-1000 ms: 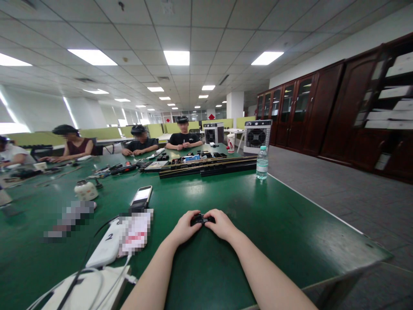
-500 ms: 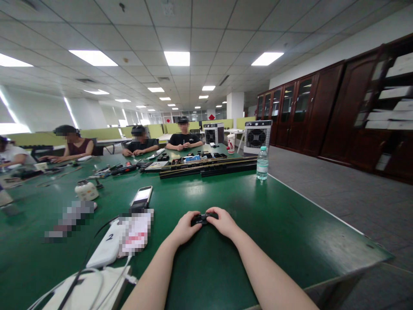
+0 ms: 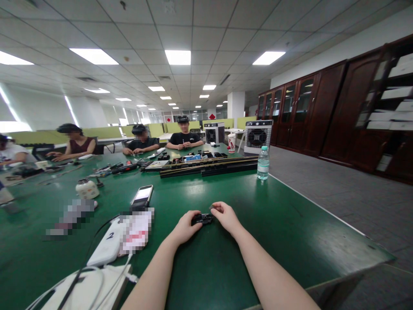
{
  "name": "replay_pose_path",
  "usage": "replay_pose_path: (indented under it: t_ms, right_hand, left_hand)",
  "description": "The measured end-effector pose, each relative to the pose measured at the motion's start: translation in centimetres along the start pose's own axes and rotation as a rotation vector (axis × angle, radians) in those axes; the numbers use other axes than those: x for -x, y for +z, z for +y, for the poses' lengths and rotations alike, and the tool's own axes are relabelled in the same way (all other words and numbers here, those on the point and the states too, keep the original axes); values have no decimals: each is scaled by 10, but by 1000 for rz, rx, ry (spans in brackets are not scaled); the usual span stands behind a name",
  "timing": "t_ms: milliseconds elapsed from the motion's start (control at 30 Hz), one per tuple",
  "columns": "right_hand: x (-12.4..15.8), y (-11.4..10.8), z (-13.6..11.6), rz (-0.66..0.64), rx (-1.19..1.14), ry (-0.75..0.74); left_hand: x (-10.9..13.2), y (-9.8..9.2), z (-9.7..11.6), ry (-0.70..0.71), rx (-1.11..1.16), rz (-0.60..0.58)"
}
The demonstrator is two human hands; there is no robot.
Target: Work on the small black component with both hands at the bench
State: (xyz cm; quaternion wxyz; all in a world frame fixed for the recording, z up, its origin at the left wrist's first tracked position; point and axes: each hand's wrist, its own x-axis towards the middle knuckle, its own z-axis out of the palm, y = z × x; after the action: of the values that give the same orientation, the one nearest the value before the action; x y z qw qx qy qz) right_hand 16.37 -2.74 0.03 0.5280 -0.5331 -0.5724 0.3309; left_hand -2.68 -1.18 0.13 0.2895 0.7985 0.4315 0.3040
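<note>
A small black plastic part (image 3: 204,218) lies low over the green table, its exact kind too small to tell. My left hand (image 3: 188,226) is closed on its left end, thumb in front and fingers behind. Just off the right end, my right hand (image 3: 224,217) is closed in a pinch. A tiny piece (image 3: 212,208) shows at those fingertips, too small to name.
Left of my arms lie a phone (image 3: 142,196), a white power bank (image 3: 105,246) and cables. Black rails (image 3: 183,171) cross the table ahead, beside a water bottle (image 3: 263,163). A white jar (image 3: 87,189) stands at left. Several people sit farther off.
My right hand has come off the right end of the black part and lifted slightly away, fingertips pinched. My left hand keeps its hold.
</note>
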Motion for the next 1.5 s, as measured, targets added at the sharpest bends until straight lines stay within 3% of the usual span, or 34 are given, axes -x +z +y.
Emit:
replay_pose_path:
  t_ms: [367,533,800,1500]
  right_hand:
    - [0,-4,-11,144,-245,141]
    - [4,-5,-22,200,-315,285]
    - [3,-6,-22,213,-561,441]
    - [6,-11,-30,225,-806,556]
  left_hand:
    - [0,-1,2,-10,1,-14]
    - [1,-2,6,-10,-19,-24]
    - [2,-2,6,-11,3,-17]
    - [1,-1,3,11,-11,-3]
